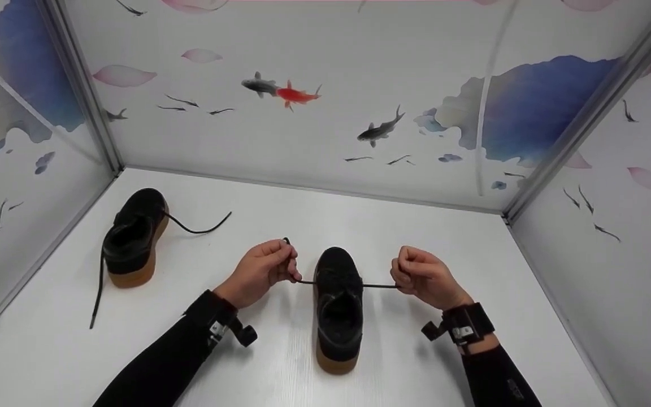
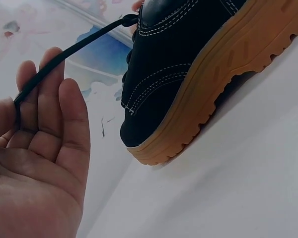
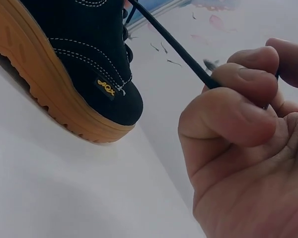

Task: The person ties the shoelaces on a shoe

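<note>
Left fingers [image 2: 73, 116]: I am pinching lace [image 1: 380, 286], left of near shoe [image 1: 339, 310].
Right fingers [image 3: 233, 116]: I am gripping lace, right of near shoe.
Other shoe [image 1: 133, 237]: standing farther left.

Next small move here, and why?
Perhaps bring both ends of the dark lace together above the nearer shoe: the left hand pinches one side, the right hand grips the other, both drawn out nearly straight, and no bow shows.

Place: a lab-like booth [image 1: 201, 135]; exact kind unclear
Walls [image 1: 303, 147]: pale panels printed with fish [image 1: 297, 95] and petals [image 1: 125, 76]
Posts [image 1: 81, 85]: grey metal, in corners
Table [image 1: 529, 316]: plain white, walled on three sides
Straps [image 1: 479, 323]: wrist-worn cameras [image 1: 246, 336]
</note>
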The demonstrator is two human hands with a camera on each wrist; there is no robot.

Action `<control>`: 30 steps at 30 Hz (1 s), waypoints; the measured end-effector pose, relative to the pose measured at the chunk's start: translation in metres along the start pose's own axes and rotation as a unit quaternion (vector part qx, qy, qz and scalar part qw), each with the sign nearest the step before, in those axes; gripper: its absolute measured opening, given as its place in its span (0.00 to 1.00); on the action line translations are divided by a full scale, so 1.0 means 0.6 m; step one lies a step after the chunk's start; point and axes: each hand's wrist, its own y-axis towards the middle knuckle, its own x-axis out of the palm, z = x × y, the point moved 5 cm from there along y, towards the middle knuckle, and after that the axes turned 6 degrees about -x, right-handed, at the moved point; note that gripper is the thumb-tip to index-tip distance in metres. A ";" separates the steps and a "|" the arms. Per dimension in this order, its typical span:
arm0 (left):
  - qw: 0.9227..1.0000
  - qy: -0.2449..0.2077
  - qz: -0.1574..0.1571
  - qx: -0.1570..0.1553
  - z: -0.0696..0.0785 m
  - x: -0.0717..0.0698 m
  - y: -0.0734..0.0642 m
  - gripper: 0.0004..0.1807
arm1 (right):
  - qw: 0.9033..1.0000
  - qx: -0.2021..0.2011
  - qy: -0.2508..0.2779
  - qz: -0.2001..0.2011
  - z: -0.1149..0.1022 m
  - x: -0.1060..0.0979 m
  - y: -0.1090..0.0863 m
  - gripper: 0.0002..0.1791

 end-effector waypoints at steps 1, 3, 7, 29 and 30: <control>1.000 0.004 0.000 -0.002 0.000 0.000 0.000 0.12 | 1.000 0.004 -0.003 0.003 0.001 -0.001 -0.001 0.15; 1.000 0.011 0.002 -0.006 -0.001 0.000 0.001 0.12 | 1.000 0.008 -0.012 0.009 0.001 -0.004 -0.004 0.15; 1.000 0.017 0.009 -0.012 -0.001 -0.001 0.002 0.12 | 0.999 0.015 -0.025 0.019 0.003 -0.009 -0.006 0.14; 0.997 0.065 -0.013 -0.041 -0.005 0.000 -0.001 0.13 | 0.996 0.073 -0.048 0.034 0.011 -0.027 -0.017 0.13; 0.997 0.065 -0.017 -0.042 -0.005 0.000 -0.001 0.13 | 0.995 0.076 -0.048 0.033 0.010 -0.028 -0.017 0.13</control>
